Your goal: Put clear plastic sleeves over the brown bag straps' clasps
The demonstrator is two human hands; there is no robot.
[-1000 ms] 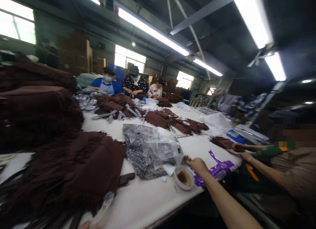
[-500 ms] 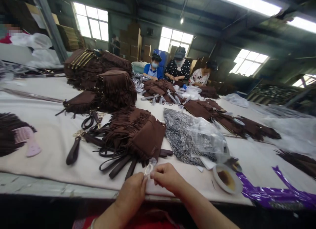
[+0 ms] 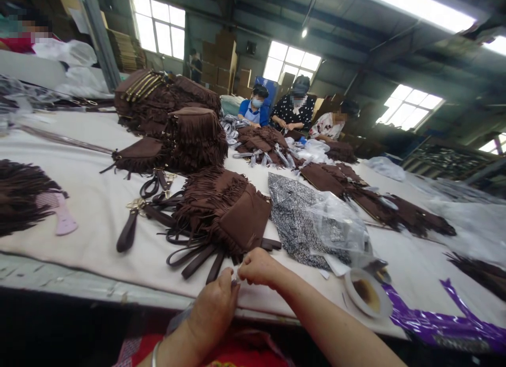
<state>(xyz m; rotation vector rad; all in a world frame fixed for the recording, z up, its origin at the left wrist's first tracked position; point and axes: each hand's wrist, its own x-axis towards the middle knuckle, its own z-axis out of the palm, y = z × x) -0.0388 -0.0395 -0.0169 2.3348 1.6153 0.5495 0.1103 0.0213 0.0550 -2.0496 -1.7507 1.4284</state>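
Observation:
My left hand [image 3: 215, 308] is closed at the table's front edge, its thumb and fingers pressed around a plastic-wrapped metal clasp [image 3: 236, 276], of which only a small whitish bit shows. My right hand [image 3: 259, 267] pinches at the same piece from the right, fingertips touching those of the left. Just beyond them lies a pile of brown fringed bags [image 3: 243, 214]. Dark wrist straps [image 3: 197, 261] stick out from under the pile toward me. To its left rest more straps with gold clasps [image 3: 136, 203].
A lilac comb [image 3: 65, 216] lies at left by brown fringe. Right of the pile are a patterned cloth [image 3: 292, 219] with clear plastic [image 3: 340, 219], a tape roll [image 3: 366, 293] and purple packaging [image 3: 446, 319]. Taller bag stacks [image 3: 197, 140] stand behind. Several people [image 3: 292, 111] work across the table.
My right hand has closed in over the clasp, which now is mostly covered by my fingers. The view has shifted a little, so the table's things sit slightly further right.

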